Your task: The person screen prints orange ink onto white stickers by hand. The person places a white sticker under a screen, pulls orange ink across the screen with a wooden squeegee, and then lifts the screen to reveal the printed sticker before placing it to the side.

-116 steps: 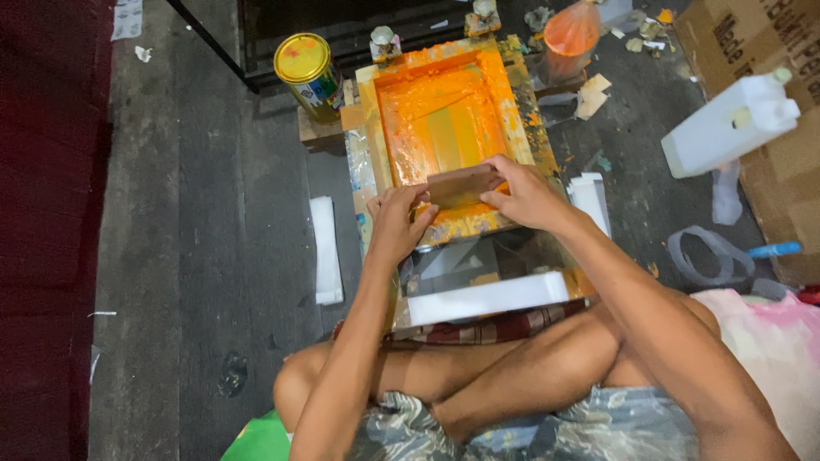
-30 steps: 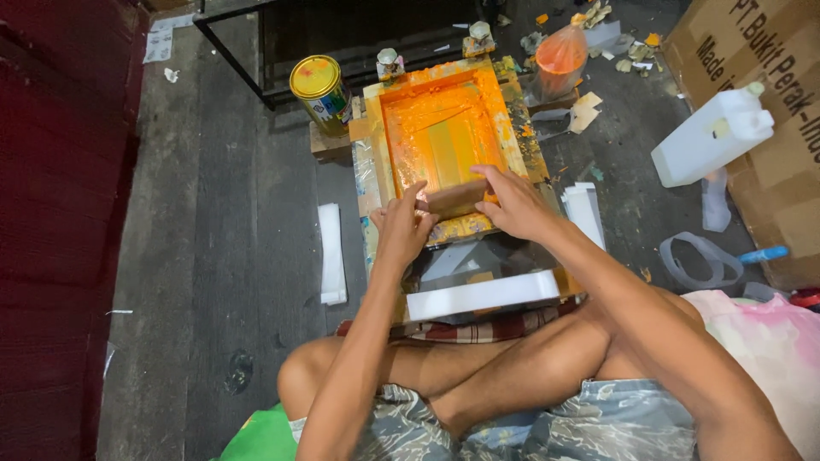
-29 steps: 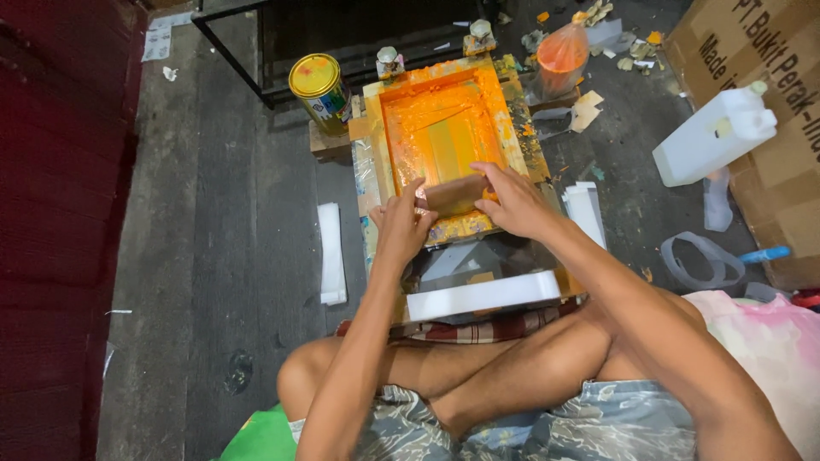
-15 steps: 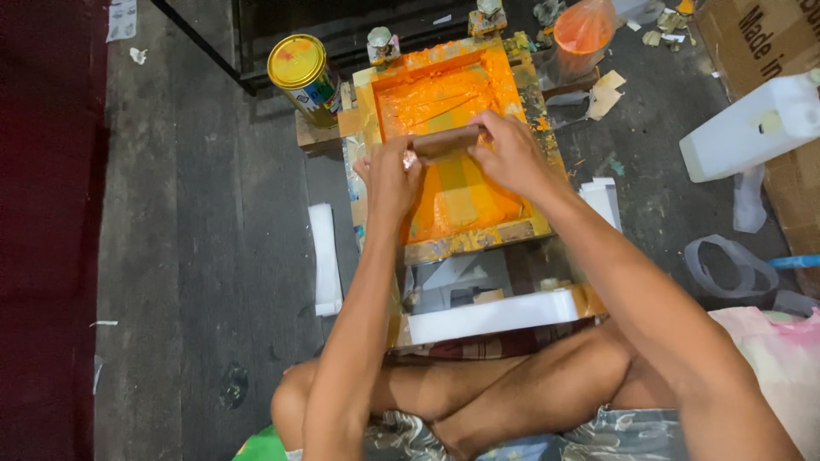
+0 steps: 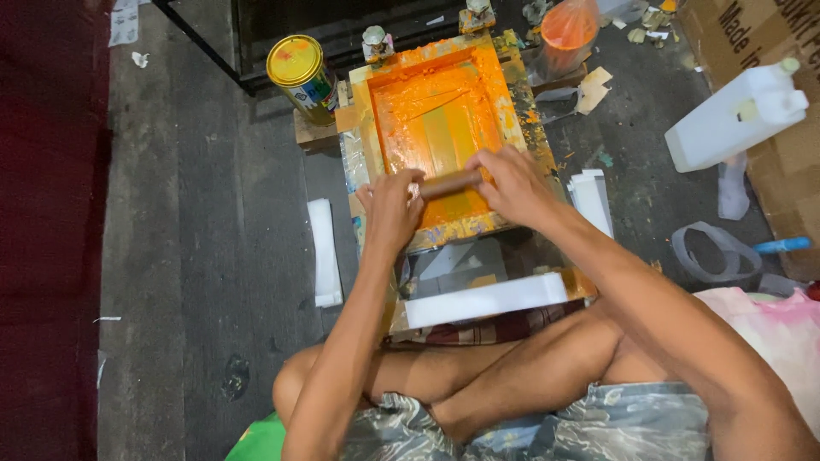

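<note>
At the centre of the frame both hands grip a wooden squeegee (image 5: 450, 182) lying across the lower part of an orange-inked printing screen (image 5: 436, 128). The left hand (image 5: 391, 209) has its fingers curled shut on the squeegee's left end, and the right hand (image 5: 511, 183) has its fingers closed over the right end. The step in hand looks like an ink pull across the mesh; the next move would call for even downward pressure from both hands. A yellow-lidded paint can (image 5: 301, 75) stands at the upper left of the screen, and a white jug (image 5: 735, 115) lies at the far right.
</note>
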